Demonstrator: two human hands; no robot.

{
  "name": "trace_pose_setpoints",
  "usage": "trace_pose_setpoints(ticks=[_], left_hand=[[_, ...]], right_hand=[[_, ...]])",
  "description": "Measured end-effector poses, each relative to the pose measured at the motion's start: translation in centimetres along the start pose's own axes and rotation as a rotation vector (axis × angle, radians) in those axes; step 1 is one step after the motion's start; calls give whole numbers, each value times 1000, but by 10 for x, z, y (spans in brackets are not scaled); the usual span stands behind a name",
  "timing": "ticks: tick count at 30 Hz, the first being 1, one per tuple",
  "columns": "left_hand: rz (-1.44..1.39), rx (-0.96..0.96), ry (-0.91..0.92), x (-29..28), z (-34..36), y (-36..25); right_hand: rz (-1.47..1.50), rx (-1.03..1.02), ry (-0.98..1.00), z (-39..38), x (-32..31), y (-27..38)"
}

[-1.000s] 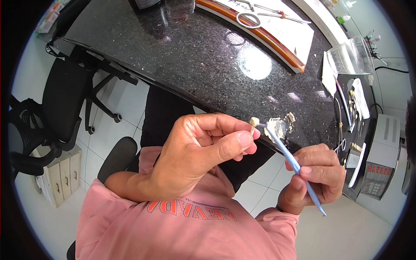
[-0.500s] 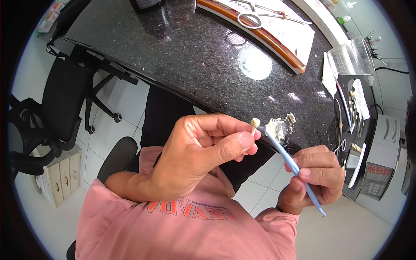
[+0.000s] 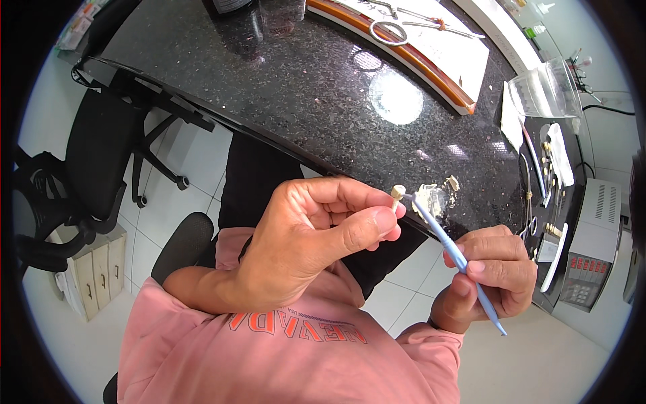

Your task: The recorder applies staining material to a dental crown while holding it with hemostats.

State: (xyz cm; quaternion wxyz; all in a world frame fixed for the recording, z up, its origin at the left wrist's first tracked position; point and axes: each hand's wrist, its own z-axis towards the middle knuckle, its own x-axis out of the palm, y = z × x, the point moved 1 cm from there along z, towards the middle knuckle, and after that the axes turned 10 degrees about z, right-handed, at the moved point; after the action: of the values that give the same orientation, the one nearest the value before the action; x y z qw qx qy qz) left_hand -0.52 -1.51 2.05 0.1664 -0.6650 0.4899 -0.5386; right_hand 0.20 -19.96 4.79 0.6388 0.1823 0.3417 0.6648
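Observation:
My left hand (image 3: pixel 313 236) pinches a small cream tooth-shaped piece (image 3: pixel 398 192) on a thin pin between thumb and forefinger, its head showing above the fingertips. A slim blue dental hand tool (image 3: pixel 445 244) is gripped like a pen in my right hand (image 3: pixel 496 271). Its dark thin tip lies right at the side of the tooth piece; whether it touches cannot be made out. Beyond the tool, near the counter's front edge, lies a smear of cream paste (image 3: pixel 428 200) on a clear patch, with a loose cream lump (image 3: pixel 453 182) beside it.
A dark speckled counter (image 3: pixel 269 94) spans the front. Ring-handled forceps (image 3: pixel 388 32) rest on an orange-edged white book (image 3: pixel 437 74). To the right are a clear plastic cup (image 3: pixel 545 91), several small cream pieces on pins (image 3: pixel 553 165) and a grey device with buttons (image 3: pixel 592 236). An office chair (image 3: pixel 101 141) stands left.
The tooth piece has turned a little in my left fingers. The tool's tip has shifted slightly beside it, while both hands stay almost in place.

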Motion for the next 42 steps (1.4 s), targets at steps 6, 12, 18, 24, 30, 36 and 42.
trace_pose_setpoints(ticks=[6, 12, 18, 24, 30, 36, 42], left_hand=[[-5, 2, -12, 2, 0, -1], [-9, 6, 11, 0, 0, 2], [-2, 10, 2, 0, 0, 2], [-13, -3, -23, 1, -1, 4], [-14, 63, -28, 3, 0, 8], [-42, 112, -6, 0, 2, 14], [-93, 95, 6, 0, 0, 12]], right_hand=[[-56, 29, 13, -1, -1, 2], [-47, 27, 37, 0, -2, 2], [17, 10, -11, 0, -2, 1], [-109, 45, -2, -4, -20, 3], [-187, 94, -22, -5, -17, 6], [-163, 96, -7, -6, -19, 5], [-172, 92, -23, -7, -16, 4]])
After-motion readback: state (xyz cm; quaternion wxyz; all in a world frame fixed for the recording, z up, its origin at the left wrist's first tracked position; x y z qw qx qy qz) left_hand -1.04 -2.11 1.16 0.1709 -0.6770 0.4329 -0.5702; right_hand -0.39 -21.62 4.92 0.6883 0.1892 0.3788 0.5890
